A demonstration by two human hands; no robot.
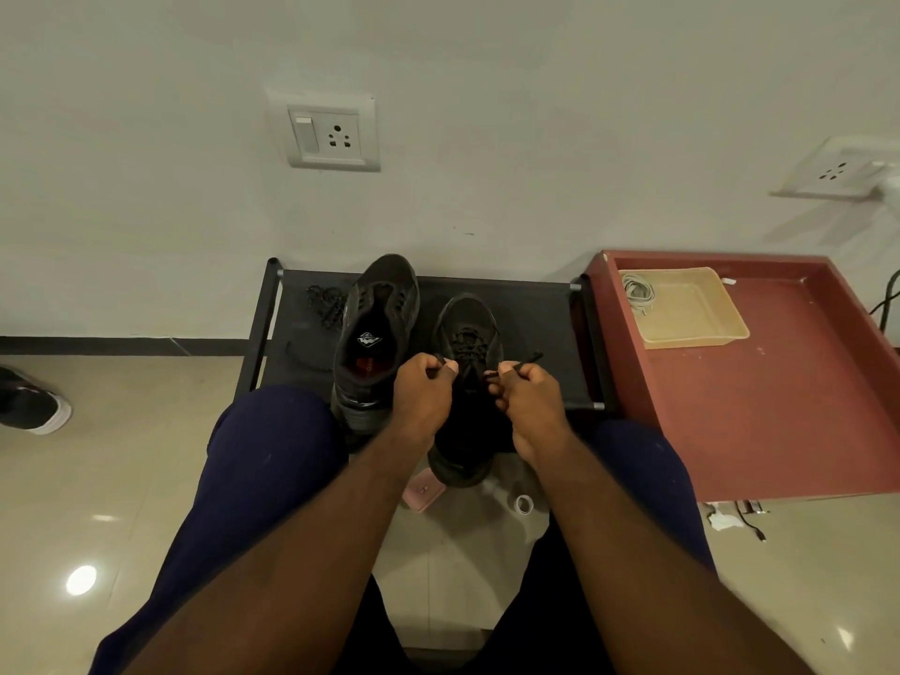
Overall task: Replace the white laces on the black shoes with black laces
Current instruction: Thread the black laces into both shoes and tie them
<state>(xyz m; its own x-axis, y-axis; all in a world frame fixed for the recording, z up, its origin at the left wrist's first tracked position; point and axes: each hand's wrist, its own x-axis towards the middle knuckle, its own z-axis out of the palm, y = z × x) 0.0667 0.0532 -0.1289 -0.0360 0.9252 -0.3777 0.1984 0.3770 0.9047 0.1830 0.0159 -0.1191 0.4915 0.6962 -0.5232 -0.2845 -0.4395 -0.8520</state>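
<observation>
Two black shoes stand on a low black rack (535, 304). The left shoe (377, 328) has no lace in it and its tongue is open. The right shoe (467, 343) is threaded with a black lace (466, 348). My left hand (423, 397) pinches one end of that lace over the shoe's opening. My right hand (523, 401) pinches the other end, whose tip (533, 358) sticks out to the right. A loose black lace (325, 302) lies bunched on the rack's far left. White laces (638, 292) lie in a beige tray (701, 328).
The beige tray sits on a red table (779, 406) at the right. A pink phone (423, 489) and a tape roll (523, 504) lie on the tiled floor between my knees. Another shoe (29, 401) sits at the far left. The wall with a socket (331, 134) is right behind the rack.
</observation>
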